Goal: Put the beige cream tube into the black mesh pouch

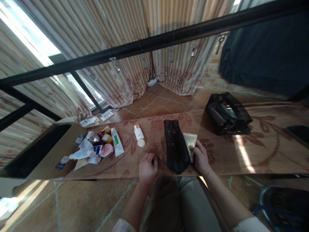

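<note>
View from your head, looking down over your knees at a low worktop (241,151) covered with a brown flower-patterned cloth. Your right hand (200,158) has its grip closed on the near end of a pale cream tube (190,139); the tube lies flat on the cloth, its far end pointing away from you, touching the right edge of a black mesh pouch (175,146). The pouch lies lengthwise in the middle of the worktop, between your two hands. Your left hand (147,167) rests on the cloth just left of the pouch, its grip narrow and the fingers curled in; whether anything lies inside it cannot be told. Farther left, apart from the pouch, stands a small white bottle with a gold cap (138,131), with a round white disc (141,143) just beside it. Left again lies a white tube with green print (117,142), and next to it a heap of small toiletries (95,146), among them a round pink jar (106,150), spilling across the flap of an open cardboard box (70,138). A second black bag (227,112) sits open at the far right of the worktop, well apart from your hands. Behind are a tiled floor (159,104), striped curtains (125,48) and a black bar (154,42) crossing the view.
</note>
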Available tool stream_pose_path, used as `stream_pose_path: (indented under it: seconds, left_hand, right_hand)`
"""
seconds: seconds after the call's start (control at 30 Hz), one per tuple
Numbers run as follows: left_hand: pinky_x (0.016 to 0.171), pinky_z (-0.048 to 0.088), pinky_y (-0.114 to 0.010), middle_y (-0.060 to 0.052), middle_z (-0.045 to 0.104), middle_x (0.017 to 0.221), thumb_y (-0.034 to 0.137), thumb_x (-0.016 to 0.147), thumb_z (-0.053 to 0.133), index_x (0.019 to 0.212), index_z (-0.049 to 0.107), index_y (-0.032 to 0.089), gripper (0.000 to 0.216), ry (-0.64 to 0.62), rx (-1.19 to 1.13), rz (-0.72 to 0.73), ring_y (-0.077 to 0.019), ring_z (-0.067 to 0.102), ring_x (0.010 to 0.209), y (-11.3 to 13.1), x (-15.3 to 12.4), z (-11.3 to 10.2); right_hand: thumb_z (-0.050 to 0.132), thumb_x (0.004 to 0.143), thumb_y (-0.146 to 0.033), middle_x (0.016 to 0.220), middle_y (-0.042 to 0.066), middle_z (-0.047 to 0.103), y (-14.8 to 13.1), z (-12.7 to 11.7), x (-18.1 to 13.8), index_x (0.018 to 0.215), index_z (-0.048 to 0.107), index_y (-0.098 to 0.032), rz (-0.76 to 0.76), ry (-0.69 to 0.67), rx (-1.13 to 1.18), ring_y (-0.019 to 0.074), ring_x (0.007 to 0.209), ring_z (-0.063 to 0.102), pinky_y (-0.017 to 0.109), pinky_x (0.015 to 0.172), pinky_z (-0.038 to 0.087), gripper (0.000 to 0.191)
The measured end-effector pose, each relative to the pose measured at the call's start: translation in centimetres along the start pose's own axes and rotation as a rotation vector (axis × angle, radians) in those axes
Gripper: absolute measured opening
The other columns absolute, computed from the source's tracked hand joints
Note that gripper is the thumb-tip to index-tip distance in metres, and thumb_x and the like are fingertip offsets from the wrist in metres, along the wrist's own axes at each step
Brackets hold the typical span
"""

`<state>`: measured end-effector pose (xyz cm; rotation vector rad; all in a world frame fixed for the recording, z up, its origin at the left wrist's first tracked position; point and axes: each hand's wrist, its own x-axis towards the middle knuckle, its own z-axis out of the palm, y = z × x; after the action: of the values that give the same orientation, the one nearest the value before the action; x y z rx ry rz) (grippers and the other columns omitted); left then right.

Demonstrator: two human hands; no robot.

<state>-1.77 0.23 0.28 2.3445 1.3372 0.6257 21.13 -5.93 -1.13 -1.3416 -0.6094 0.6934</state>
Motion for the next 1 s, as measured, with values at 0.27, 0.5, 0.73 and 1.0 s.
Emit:
stream_pose_path:
  seconds: [0.27, 0.5, 0.73, 1.0]
  left_hand:
    - [0.07, 0.042, -0.026, -0.004, 0.06, 0.082, 0.022, 0.087, 0.044, 0.084, 0.059, 0.021, 0.015, 0.002, 0.01, 0.002, -0.016, 0.057, 0.079, -0.13, -0.02, 0.07]
    - [0.071, 0.042, -0.026, -0.004, 0.06, 0.083, 0.021, 0.087, 0.045, 0.084, 0.059, 0.021, 0.015, -0.003, 0.007, -0.01, -0.016, 0.056, 0.079, -0.04, -0.02, 0.05]
    - [0.07, 0.042, -0.026, -0.004, 0.059, 0.084, 0.022, 0.088, 0.044, 0.083, 0.059, 0.022, 0.017, -0.012, 0.024, -0.007, -0.0158, 0.056, 0.08, 0.07, -0.07, -0.01]
    - [0.072, 0.043, -0.025, -0.004, 0.059, 0.085, 0.021, 0.088, 0.044, 0.083, 0.059, 0.021, 0.016, -0.018, 0.014, -0.007, -0.0155, 0.056, 0.082, 0.08, -0.07, -0.08]
  right_hand:
    - [0.058, 0.062, -0.025, 0.079, -0.001, 0.065, -0.09, 0.32, -0.19, 0.101, 0.061, -0.021, -0.029, -0.025, 0.061, 0.0176, 0.072, 0.055, 0.027, 0.066, 0.042, 0.038]
    - [0.059, 0.066, -0.028, 0.076, -0.002, 0.062, -0.4, 0.28, -0.18, 0.094, 0.061, -0.021, 0.006, 0.003, 0.032, 0.016, 0.069, 0.052, 0.026, 0.064, 0.039, 0.03]
    - [0.057, 0.068, -0.03, 0.074, -0.003, 0.06, -0.37, 0.18, -0.18, 0.091, 0.062, -0.02, 0.033, 0.038, -0.027, 0.0149, 0.068, 0.049, 0.025, 0.062, 0.036, 0.025]
    - [0.051, 0.07, -0.036, 0.072, -0.002, 0.06, -0.55, -0.12, -0.15, 0.086, 0.063, -0.019, 0.037, 0.077, -0.138, 0.0163, 0.069, 0.049, 0.026, 0.063, 0.036, 0.026]
